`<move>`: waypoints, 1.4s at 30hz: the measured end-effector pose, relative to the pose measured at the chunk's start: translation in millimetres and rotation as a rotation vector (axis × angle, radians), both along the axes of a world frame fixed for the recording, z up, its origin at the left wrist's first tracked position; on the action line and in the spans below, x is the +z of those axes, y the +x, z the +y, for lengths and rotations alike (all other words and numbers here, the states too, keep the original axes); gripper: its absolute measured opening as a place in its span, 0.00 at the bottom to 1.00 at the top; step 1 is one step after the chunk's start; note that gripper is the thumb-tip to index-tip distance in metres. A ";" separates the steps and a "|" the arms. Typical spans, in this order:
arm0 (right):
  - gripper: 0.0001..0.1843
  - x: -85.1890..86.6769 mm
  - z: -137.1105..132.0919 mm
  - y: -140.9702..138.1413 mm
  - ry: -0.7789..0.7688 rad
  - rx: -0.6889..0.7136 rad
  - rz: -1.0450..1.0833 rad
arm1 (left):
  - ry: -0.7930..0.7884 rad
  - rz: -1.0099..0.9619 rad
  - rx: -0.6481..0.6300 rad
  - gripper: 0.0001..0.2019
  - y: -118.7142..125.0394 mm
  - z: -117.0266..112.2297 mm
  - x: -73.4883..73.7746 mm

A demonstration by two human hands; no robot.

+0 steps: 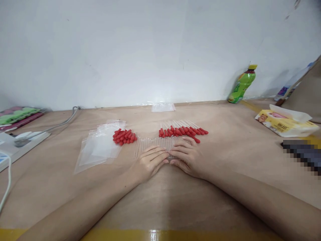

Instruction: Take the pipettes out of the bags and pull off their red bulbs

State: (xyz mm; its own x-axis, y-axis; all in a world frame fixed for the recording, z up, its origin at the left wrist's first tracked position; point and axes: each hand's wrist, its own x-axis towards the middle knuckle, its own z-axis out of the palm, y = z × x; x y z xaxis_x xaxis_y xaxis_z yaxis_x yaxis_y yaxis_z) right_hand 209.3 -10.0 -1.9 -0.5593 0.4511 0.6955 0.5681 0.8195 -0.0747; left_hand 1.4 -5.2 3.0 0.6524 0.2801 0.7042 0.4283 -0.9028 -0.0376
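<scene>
Mid-table, left hand point(149, 164) and right hand point(187, 156) come together over a row of clear tubes point(147, 144); fingers sit close together, though whether they grip, I can't tell; red bulbs point(124, 136) heap just left of that row; clear bags point(100, 144) lie flat beside them; rightward, tissue point(291, 113) pokes from a yellow pack point(283, 126), near a capped green bottle point(242, 86).

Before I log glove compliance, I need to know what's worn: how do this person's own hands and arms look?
Both the left hand and right hand are bare: no gloves, rings or watch show. The visible forearms have no sleeves. A small dark spot marks the left one near the wrist.
</scene>
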 end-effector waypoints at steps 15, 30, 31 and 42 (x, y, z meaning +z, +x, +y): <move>0.06 -11.4 -0.7 -5.3 0.021 0.209 0.084 | 0.103 0.062 0.053 0.05 -3.4 -7.5 6.3; 0.05 -3.8 -7.4 -3.8 0.157 0.174 0.029 | 0.011 0.101 0.049 0.04 -6.3 -12.1 13.7; 0.05 -3.9 -7.7 -3.6 0.164 0.176 0.027 | -0.010 0.101 0.049 0.05 -6.6 -12.6 14.1; 0.09 -1.8 0.0 0.8 0.126 0.111 0.026 | 0.136 0.028 0.056 0.05 -5.5 -2.5 7.5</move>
State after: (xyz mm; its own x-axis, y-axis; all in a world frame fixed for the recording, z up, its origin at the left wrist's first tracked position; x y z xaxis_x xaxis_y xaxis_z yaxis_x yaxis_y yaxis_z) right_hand 210.1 -10.0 -3.7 -0.5823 0.2955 0.7574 0.4725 0.8811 0.0195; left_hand -4.1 -7.7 10.5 0.6584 0.2201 0.7197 0.4750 -0.8633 -0.1705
